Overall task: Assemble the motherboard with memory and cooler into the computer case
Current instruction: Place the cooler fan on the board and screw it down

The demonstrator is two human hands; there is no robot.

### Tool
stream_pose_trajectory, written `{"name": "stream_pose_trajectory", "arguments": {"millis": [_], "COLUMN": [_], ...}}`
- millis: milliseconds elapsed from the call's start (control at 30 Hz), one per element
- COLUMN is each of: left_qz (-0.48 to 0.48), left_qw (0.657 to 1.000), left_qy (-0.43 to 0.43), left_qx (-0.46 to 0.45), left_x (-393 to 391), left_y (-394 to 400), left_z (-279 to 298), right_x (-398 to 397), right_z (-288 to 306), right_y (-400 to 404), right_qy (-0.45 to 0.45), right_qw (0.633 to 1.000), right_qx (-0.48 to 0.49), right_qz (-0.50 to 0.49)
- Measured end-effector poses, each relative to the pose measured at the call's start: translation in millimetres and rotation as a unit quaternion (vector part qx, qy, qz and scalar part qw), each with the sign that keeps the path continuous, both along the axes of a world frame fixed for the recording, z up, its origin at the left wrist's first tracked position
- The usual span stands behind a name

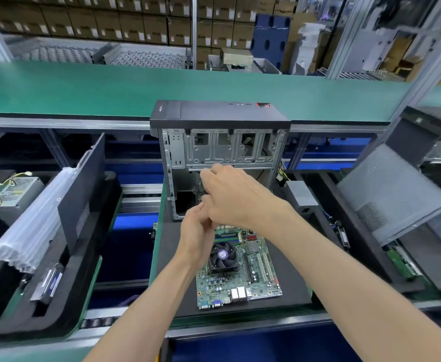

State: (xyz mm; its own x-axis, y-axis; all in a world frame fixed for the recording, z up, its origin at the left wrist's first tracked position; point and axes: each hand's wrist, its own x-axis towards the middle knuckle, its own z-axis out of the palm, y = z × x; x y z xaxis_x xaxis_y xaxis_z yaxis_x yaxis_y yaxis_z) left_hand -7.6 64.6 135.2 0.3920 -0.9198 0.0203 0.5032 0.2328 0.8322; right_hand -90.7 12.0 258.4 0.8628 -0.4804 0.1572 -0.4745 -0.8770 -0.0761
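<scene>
Head view, sweeping from left of the computer case (220, 142): a power supply (18, 192) with yellow and black wires sits in a black foam tray (88, 278), and nearer the case a clear air-cushion sleeve (33, 223) leans against a dark side panel (83, 189). A flat drive with a blue label (48, 283) lies at the tray's front; its writing is too small to read.

Now the case itself, open side up, black front panel at the far end with a red corner badge; lettering on that panel is blurred. Just in front of the case, the motherboard (240, 273) lies flat on a black mat (292, 278), cooler fan (223, 256) mounted, its round purple label unreadable, and a memory stick (228, 235) at the board's far edge.

Over the board and the case's near opening, the left hand (197, 236) has its fingers curled, touching the right hand (233, 195), whose fingers are also curled; whether either pinches something I cannot tell.

Right of the case, a small grey power unit (301, 195), then a grey side panel (389, 197) propped at a slant.
</scene>
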Motion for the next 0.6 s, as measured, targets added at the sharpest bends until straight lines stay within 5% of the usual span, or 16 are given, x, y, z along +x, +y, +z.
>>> {"name": "stream_pose_trajectory", "arguments": {"millis": [133,367,600], "left_qz": [-0.05,-0.023,-0.024], "left_qw": [0.996,0.999,0.999], "left_qy": [0.043,-0.02,-0.022], "left_qx": [0.055,-0.033,-0.031], "left_x": [15.0,4.1,10.0], "left_y": [-4.6,7.7,5.6], "left_z": [2.2,-15.0,-8.6], "right_x": [-1.6,9.7,1.5], "right_z": [-1.7,-5.8,4.6], "right_y": [2.6,15.9,9.6], "right_qy": [0.012,-0.026,0.012], "right_qw": [0.999,0.996,1.0], "right_qx": [0.033,-0.048,0.018], "right_qz": [0.025,-0.065,0.011]}}
